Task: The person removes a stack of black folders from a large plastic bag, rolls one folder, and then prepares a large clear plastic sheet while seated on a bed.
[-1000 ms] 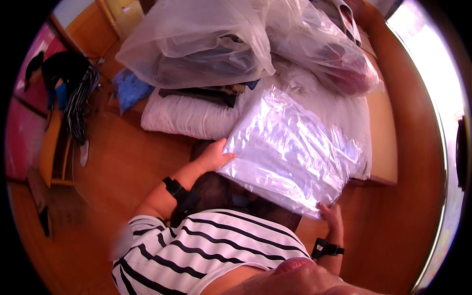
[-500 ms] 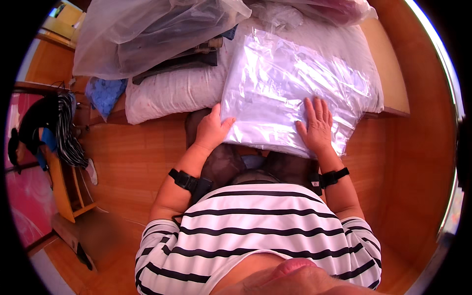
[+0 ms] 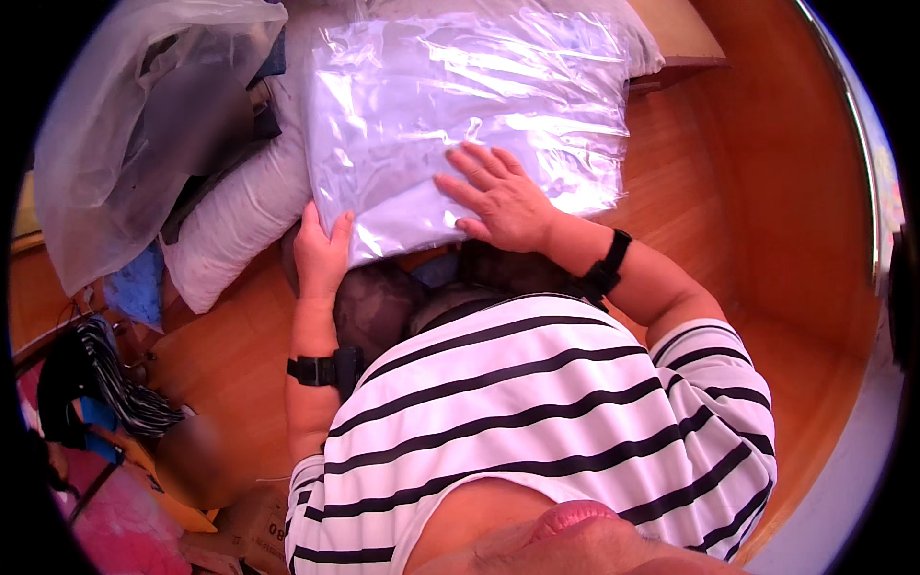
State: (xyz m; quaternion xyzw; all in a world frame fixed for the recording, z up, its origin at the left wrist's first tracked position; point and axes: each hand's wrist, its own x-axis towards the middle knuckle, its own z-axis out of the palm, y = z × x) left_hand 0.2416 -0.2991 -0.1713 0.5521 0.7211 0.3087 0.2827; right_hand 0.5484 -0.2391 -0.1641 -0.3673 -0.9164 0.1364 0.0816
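A large flat package in clear, shiny plastic film [image 3: 412, 105], pale white-lavender inside, lies over my lap and the edge of a cushioned seat. My left hand [image 3: 321, 251] holds its near left corner, the thumb on top along the edge and the other fingers partly hidden. Flat on the film, near the package's front middle, rests my right hand [image 3: 503, 201], fingers spread and holding nothing. Black straps circle both my forearms.
Left of the package, a translucent plastic bag [image 3: 96, 182] covers dark folded items on a white cushion [image 3: 225, 235]. A blue bundle [image 3: 136, 286] sits beside it. Another person in striped trousers [image 3: 120, 374] bends at the far left. A cardboard box [image 3: 254, 527] stands lower left.
My view has swung to the right, so the scene sits further left. My right hand has slid leftward across the film toward the package's middle; my left hand keeps its corner.
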